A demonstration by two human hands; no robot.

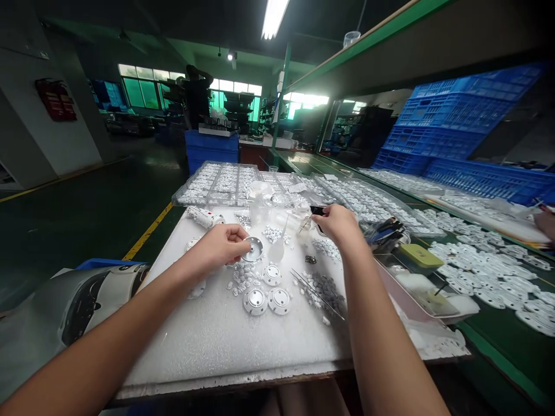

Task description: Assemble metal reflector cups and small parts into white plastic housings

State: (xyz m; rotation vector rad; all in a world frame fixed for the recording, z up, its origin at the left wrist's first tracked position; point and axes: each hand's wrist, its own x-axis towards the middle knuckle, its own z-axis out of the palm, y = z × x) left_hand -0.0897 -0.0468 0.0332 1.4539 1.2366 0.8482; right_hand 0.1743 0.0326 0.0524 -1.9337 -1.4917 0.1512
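My left hand pinches the edge of a round metallic disc, held above the white work surface. Farther right, my right hand is closed, fingertips together, over a small clear container; a thin item seems to be between the fingers, too small to name. Three round white discs lie below the held disc, beside a pile of small white pieces. Between the hands stands a clear squeeze bottle with a thin spout. Tweezers rest on a pile of grey pieces.
Trays of white parts line the back. At right are a bin with a yellow-green box, a cup of tools, many flat white parts and blue crates. Another person's hand shows at the right edge.
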